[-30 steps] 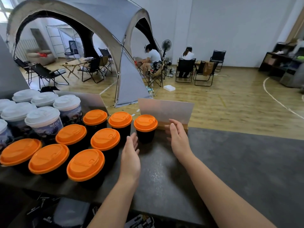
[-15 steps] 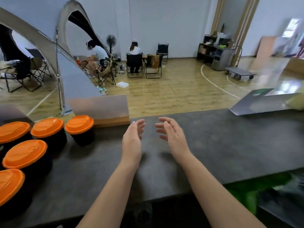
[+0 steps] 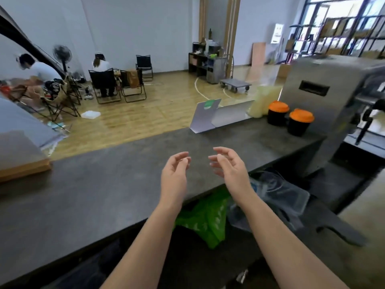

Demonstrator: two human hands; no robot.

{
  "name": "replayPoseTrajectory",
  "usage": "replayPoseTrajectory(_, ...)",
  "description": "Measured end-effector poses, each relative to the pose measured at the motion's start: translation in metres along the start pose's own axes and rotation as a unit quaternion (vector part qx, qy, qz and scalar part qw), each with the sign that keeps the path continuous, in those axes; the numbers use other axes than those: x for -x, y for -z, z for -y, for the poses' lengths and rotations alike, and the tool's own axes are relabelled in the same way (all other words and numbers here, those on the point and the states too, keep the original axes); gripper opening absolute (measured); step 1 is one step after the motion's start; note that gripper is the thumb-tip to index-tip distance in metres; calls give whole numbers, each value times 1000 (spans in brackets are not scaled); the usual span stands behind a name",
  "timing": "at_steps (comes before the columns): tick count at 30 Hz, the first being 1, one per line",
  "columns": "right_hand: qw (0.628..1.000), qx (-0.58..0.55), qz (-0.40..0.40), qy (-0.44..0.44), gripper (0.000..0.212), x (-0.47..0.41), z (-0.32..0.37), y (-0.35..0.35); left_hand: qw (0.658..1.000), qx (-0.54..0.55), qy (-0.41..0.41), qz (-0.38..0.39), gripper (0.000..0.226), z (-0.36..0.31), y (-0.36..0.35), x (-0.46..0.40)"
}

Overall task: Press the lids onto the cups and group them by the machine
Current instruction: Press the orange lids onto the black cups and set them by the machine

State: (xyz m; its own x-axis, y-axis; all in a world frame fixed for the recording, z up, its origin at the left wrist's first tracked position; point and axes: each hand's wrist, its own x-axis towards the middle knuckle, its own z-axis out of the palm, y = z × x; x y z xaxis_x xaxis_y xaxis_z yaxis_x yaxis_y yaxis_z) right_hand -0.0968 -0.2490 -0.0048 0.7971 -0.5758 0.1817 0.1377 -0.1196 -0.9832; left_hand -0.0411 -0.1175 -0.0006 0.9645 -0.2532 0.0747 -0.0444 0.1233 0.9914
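Well right of both hands' loose, empty fingers [image 3: 220,158], two lidded cups [image 3: 289,118].

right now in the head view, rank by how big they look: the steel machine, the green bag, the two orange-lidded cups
1. steel machine, largest by far
2. green bag, though it lies nearer the camera and partly under the counter, so its true size is unsure
3. nearer cup and farther cup: they look alike, not ranked

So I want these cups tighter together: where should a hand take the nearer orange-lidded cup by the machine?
Probably round the black wall of the nearer cup, below the orange lid, coming from the left front. It stands upright; the machine blocks its right and the other cup stands behind-left.
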Motion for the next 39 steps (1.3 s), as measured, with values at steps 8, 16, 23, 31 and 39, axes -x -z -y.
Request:
replayPoseTrajectory(8, 999, -27, -44, -15, 21, -24, -14, 112, 999, 17, 29, 10, 20, 26, -112, 17)
replayPoseTrajectory(16, 996, -45, -77, -31, 20, -74, -35, 170, 999, 4, 31, 38, 19, 44, -188, -26)
replayPoseTrajectory(23, 989, -25, -137, -40, 20, -144, -55, 228, 995, -2, 48, 86, 20, 57, -274, -88)
replayPoseTrajectory(31, 970, -10, -230, -74, 22, -187, -80, 307, 987, -21, 66, 145, 21, 77, -384, -132)
replayPoseTrajectory(39, 979, 19, -195, -63, 44, -249, -89, 351, 982, -25, 110, 153, 54, 81, -458, -152)
